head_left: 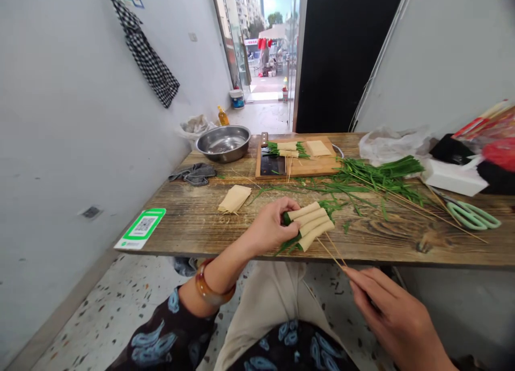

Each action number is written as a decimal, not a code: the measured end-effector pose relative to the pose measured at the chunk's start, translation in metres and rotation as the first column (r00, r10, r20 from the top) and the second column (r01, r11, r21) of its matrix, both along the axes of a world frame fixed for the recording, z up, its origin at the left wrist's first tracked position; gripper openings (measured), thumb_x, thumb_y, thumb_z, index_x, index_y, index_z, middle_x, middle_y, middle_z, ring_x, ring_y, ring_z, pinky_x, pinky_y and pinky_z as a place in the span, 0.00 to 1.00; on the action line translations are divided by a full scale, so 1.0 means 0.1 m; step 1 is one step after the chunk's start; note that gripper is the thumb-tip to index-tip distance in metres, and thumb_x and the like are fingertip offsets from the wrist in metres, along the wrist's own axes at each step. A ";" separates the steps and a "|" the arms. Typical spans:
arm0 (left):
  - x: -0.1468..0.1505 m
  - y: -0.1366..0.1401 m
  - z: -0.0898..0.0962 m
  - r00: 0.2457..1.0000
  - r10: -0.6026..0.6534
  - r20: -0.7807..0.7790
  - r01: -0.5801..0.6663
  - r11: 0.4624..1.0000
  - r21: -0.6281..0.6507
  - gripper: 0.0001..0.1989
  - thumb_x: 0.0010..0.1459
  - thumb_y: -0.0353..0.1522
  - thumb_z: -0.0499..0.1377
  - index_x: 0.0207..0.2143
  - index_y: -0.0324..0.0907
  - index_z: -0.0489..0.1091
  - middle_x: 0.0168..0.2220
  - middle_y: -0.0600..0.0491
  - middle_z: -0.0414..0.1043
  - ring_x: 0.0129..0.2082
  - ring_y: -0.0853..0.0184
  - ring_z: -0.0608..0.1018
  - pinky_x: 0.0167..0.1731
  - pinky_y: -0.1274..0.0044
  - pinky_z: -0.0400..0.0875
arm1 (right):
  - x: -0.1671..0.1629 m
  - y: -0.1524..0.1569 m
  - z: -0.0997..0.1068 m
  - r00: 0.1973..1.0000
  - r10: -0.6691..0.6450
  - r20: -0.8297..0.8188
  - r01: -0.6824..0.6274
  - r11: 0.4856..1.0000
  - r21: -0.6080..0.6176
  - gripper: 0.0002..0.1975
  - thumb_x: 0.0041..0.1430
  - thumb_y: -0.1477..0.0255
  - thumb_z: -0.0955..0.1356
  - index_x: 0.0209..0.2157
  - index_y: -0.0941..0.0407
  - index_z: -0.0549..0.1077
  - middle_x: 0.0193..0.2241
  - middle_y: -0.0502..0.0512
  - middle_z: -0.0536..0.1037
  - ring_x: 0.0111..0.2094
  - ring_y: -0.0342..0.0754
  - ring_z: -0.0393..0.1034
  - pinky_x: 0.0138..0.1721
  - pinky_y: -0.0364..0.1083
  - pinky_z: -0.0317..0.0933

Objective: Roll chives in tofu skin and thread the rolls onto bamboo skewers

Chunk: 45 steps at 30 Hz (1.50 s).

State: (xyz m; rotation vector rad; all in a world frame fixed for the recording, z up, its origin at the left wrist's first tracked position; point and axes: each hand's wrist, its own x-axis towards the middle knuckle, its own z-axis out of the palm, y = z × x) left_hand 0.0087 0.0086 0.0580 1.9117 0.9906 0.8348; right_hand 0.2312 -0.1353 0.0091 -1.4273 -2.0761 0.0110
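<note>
My left hand pinches the left end of several tofu-skin rolls lined up side by side, with green chives poking out of their ends. Two thin bamboo skewers run into the near side of these rolls. My right hand is closed on the skewers' lower ends, just off the table's front edge. Left of the rolls lies a stack of flat tofu-skin sheets. Finished-looking skewered rolls rest on the cutting board, beside more sheets.
Loose chives and long skewers spread over the right of the wooden table. Green-handled scissors lie at far right. A steel basin, a grey cloth and a QR-code card are at left.
</note>
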 end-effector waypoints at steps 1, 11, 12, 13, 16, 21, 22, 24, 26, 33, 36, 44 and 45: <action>-0.01 -0.02 0.00 1.000 0.011 0.004 -0.011 1.000 0.020 0.11 0.47 0.25 0.57 0.35 0.40 0.67 0.32 0.55 0.70 0.30 0.70 0.72 0.30 0.79 0.67 | -0.01 -0.01 0.00 1.000 0.005 -0.004 -0.005 1.000 0.002 0.13 0.65 0.73 0.60 0.48 0.53 0.70 0.35 0.52 0.77 0.35 0.42 0.75 0.37 0.40 0.67; -0.06 -0.20 0.06 0.992 0.029 0.119 -0.015 0.993 -0.117 0.09 0.47 0.26 0.57 0.33 0.40 0.65 0.31 0.54 0.70 0.31 0.70 0.72 0.31 0.79 0.67 | -0.10 -0.12 -0.03 0.996 0.024 -0.091 -0.026 1.000 -0.017 0.14 0.65 0.76 0.61 0.50 0.52 0.69 0.33 0.51 0.76 0.33 0.41 0.73 0.36 0.40 0.66; -0.06 -0.21 0.08 0.989 0.028 0.145 -0.006 0.988 -0.152 0.08 0.47 0.26 0.57 0.33 0.40 0.64 0.31 0.55 0.69 0.30 0.71 0.71 0.30 0.79 0.67 | -0.09 -0.12 -0.03 0.995 0.031 -0.094 -0.032 0.999 -0.010 0.14 0.65 0.76 0.61 0.50 0.52 0.69 0.34 0.51 0.76 0.33 0.41 0.73 0.36 0.39 0.66; -0.06 -0.22 0.09 0.985 0.023 0.174 0.010 0.983 -0.185 0.09 0.47 0.26 0.58 0.33 0.40 0.64 0.30 0.55 0.68 0.29 0.72 0.70 0.29 0.80 0.66 | -0.09 -0.13 -0.03 0.995 0.036 -0.096 -0.036 0.999 -0.003 0.14 0.65 0.76 0.61 0.50 0.52 0.69 0.34 0.51 0.76 0.33 0.41 0.73 0.37 0.39 0.66; -0.06 -0.23 0.12 0.971 0.012 0.239 0.046 0.971 -0.236 0.10 0.46 0.26 0.58 0.33 0.39 0.64 0.29 0.56 0.66 0.27 0.73 0.69 0.28 0.81 0.64 | -0.07 -0.13 -0.02 0.994 0.049 -0.095 -0.047 0.999 0.017 0.14 0.64 0.76 0.61 0.50 0.52 0.70 0.34 0.51 0.76 0.33 0.41 0.73 0.37 0.38 0.66; -0.06 -0.21 0.12 0.976 -0.001 0.216 0.042 0.982 -0.186 0.11 0.44 0.25 0.58 0.33 0.39 0.65 0.30 0.56 0.65 0.29 0.73 0.68 0.30 0.81 0.64 | -0.08 -0.12 -0.05 0.992 0.074 -0.103 -0.070 0.996 0.047 0.15 0.64 0.76 0.62 0.50 0.53 0.70 0.33 0.51 0.76 0.33 0.40 0.73 0.37 0.38 0.65; -0.07 -0.21 0.13 0.976 -0.001 0.216 0.042 0.982 -0.184 0.11 0.44 0.25 0.58 0.33 0.39 0.65 0.30 0.56 0.65 0.29 0.73 0.68 0.30 0.81 0.63 | -0.08 -0.12 -0.06 0.992 0.076 -0.100 -0.072 0.996 0.042 0.15 0.64 0.76 0.62 0.50 0.53 0.70 0.33 0.51 0.76 0.33 0.40 0.73 0.37 0.37 0.65; -0.08 -0.21 0.14 0.973 0.005 0.232 0.047 0.975 -0.217 0.11 0.44 0.26 0.58 0.34 0.39 0.65 0.30 0.56 0.65 0.29 0.73 0.68 0.29 0.81 0.63 | -0.08 -0.11 -0.07 0.992 0.081 -0.094 -0.078 0.996 0.040 0.15 0.64 0.76 0.61 0.51 0.54 0.69 0.33 0.51 0.76 0.33 0.40 0.73 0.36 0.37 0.65; -0.09 -0.21 0.16 0.965 0.010 0.262 0.065 0.959 -0.277 0.11 0.45 0.27 0.60 0.34 0.39 0.65 0.30 0.56 0.65 0.29 0.73 0.67 0.29 0.80 0.62 | -0.08 -0.11 -0.07 0.992 0.086 -0.090 -0.082 0.995 0.050 0.15 0.64 0.76 0.61 0.51 0.54 0.69 0.33 0.51 0.76 0.33 0.40 0.73 0.37 0.38 0.65; -0.11 -0.24 0.23 0.966 0.023 0.257 0.068 0.939 -0.339 0.12 0.46 0.32 0.63 0.34 0.39 0.65 0.31 0.56 0.64 0.29 0.73 0.67 0.30 0.80 0.61 | -0.06 -0.12 -0.06 0.994 0.098 -0.049 -0.094 0.992 0.079 0.16 0.64 0.76 0.61 0.51 0.55 0.70 0.34 0.52 0.77 0.34 0.41 0.73 0.38 0.38 0.65; -0.10 -0.23 0.22 0.975 0.032 0.220 0.044 0.943 -0.330 0.13 0.46 0.33 0.64 0.34 0.39 0.64 0.30 0.57 0.64 0.28 0.73 0.66 0.29 0.80 0.60 | -0.06 -0.13 -0.05 0.993 0.108 -0.042 -0.105 0.991 0.081 0.16 0.64 0.77 0.61 0.52 0.55 0.69 0.34 0.52 0.77 0.34 0.41 0.73 0.37 0.38 0.65; -0.09 -0.19 0.22 0.994 -0.006 0.113 0.026 0.983 -0.182 0.11 0.46 0.30 0.62 0.33 0.40 0.64 0.29 0.57 0.63 0.28 0.73 0.65 0.28 0.81 0.59 | -0.06 -0.16 -0.05 0.996 0.089 -0.018 -0.088 0.993 0.081 0.16 0.65 0.76 0.60 0.52 0.56 0.69 0.33 0.52 0.76 0.34 0.40 0.73 0.38 0.38 0.64; -0.09 -0.20 0.22 0.993 -0.008 0.114 0.029 0.983 -0.182 0.11 0.46 0.30 0.62 0.33 0.40 0.64 0.29 0.57 0.63 0.28 0.73 0.65 0.28 0.81 0.59 | -0.06 -0.16 -0.06 0.996 0.083 -0.011 -0.082 0.993 0.082 0.16 0.65 0.76 0.60 0.52 0.56 0.69 0.33 0.52 0.76 0.34 0.41 0.73 0.37 0.38 0.64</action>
